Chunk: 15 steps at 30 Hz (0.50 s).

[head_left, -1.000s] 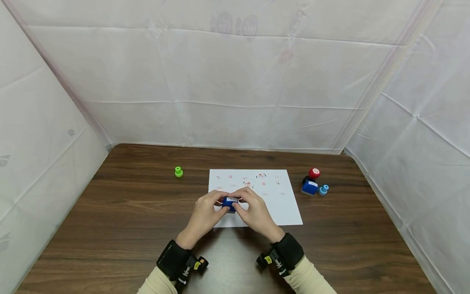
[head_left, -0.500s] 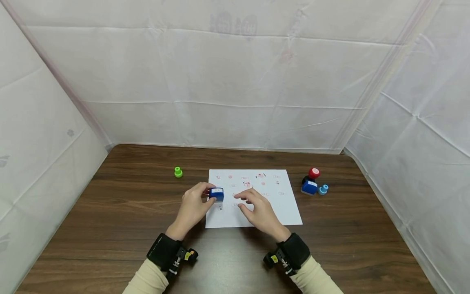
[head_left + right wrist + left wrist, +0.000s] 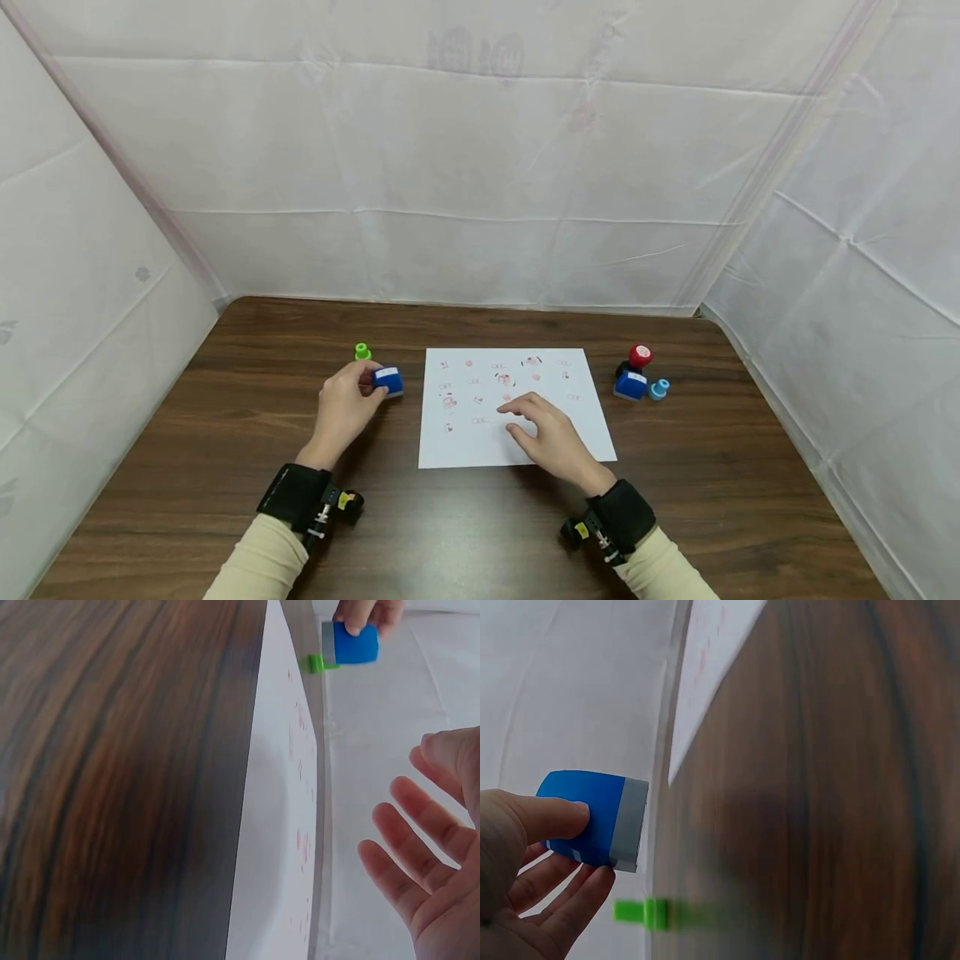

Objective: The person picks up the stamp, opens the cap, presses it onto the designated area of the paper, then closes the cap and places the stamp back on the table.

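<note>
My left hand (image 3: 343,408) pinches the stamp (image 3: 388,381) by its sides, presumably keeping its underside free; below my relaxed right hand (image 3: 553,437) lies paper (image 3: 461,448).

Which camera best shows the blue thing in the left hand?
The left wrist view: the blue thing looks largest there, its grey base plain, though the left hand covers part. The head view shows it small, but with its white label; the right wrist view has it near the top edge, partly covered by that hand.
</note>
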Tool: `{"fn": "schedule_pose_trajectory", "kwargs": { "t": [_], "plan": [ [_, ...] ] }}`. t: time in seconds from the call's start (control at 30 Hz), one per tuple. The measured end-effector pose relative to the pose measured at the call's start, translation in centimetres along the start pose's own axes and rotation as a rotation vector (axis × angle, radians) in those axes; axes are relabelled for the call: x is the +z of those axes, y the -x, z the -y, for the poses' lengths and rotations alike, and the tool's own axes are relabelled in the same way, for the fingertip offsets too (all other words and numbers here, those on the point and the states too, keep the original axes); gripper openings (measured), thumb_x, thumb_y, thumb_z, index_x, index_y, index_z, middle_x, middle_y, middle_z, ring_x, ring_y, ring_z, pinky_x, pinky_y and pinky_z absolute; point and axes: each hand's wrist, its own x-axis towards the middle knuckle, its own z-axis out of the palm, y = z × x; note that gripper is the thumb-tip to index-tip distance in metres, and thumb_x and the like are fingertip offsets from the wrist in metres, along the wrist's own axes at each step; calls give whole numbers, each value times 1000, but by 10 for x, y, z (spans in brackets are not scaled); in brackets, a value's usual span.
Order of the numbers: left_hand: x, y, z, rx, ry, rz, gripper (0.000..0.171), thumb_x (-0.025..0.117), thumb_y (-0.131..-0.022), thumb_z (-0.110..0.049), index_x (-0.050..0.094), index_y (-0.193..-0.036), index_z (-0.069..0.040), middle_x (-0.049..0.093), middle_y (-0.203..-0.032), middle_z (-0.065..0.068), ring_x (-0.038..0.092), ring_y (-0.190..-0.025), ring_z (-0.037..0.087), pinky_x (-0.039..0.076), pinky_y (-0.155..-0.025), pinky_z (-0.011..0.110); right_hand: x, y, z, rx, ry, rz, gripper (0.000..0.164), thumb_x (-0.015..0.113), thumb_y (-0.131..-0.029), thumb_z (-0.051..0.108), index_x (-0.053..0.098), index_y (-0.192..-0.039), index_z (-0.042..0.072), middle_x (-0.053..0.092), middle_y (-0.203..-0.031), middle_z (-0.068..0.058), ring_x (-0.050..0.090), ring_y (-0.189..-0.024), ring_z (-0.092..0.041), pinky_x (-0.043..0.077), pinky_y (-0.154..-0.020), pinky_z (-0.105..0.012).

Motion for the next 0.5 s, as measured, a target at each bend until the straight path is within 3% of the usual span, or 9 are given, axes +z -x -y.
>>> {"fn": "schedule_pose_trajectory", "kwargs": {
  "t": [0.17,0.5],
  "plan": [
    [-9,-5,20,-31,-37,-20,28,72,-77,-6,61,-103,-1,65,-93,19,64,-82,30,53,-70,45,-5,4,-5,9,21,-3,23,67,-84,12,65,-106,15,61,-102,5,58,-96,-6,52,-81,-28],
    [-24,-11,48,-85,-80,-61,27,69,-79,-7,59,-103,1,63,-92,22,62,-81,33,50,-70,50,-10,9,-10,28,26,-1,22,67,-84,11,65,-106,15,61,-102,4,59,-95,-11,52,-77,-28]
  ]
}}
